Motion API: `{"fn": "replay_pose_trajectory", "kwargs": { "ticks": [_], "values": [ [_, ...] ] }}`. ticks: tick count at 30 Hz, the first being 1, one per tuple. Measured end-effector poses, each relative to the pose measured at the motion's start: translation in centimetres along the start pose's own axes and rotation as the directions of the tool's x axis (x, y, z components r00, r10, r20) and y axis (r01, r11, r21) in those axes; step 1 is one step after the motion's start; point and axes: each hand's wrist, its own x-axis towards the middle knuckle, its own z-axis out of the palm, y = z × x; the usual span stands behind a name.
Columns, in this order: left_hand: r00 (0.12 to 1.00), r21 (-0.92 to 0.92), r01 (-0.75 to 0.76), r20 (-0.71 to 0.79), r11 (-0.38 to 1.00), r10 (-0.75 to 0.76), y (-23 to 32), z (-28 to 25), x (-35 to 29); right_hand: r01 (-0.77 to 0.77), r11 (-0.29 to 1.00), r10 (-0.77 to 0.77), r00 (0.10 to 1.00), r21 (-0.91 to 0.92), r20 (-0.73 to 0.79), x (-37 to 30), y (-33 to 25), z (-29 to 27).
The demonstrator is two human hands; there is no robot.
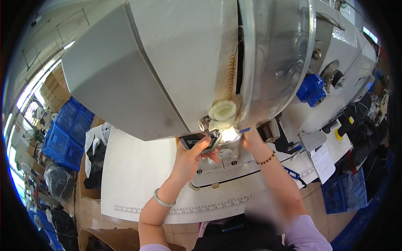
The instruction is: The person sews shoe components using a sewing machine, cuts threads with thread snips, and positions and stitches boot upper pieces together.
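A large grey-white sewing machine fills the upper middle, its lit needle area low over the white table. Just left of the light, my left hand is closed on a small dark piece with a pale marking, thumb on top and fingers curled below. Part of that piece is hidden under the machine head. My right hand reaches in on the right side of the needle area. Its fingers are mostly hidden behind the machine, beside a small blue part, so their grip does not show.
The white table has a printed ruler along its near edge. Right of my arm lie a blue-handled tool, a brown thread spool and a paper sheet. Blue crates stand at left, another crate at lower right.
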Motion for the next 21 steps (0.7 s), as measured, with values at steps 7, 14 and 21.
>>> {"fn": "replay_pose_trajectory", "kwargs": {
  "ticks": [7,14,21],
  "values": [
    [0.999,0.047,-0.042,-0.031,0.998,0.044,-0.4,0.2,-0.3,-0.013,0.999,0.014,1.0,-0.035,0.009,0.0,-0.8,0.7],
    [0.987,-0.451,0.161,0.095,0.878,-0.132,0.7,-1.8,0.1,0.117,0.993,-0.105,0.959,-0.032,0.263,1.2,-0.1,-1.1],
    [0.974,-0.427,0.164,-0.072,0.889,-0.214,-0.6,-3.4,0.6,0.423,0.858,-0.398,0.906,-0.29,0.145,-1.0,0.9,-1.8]
  ]
}}
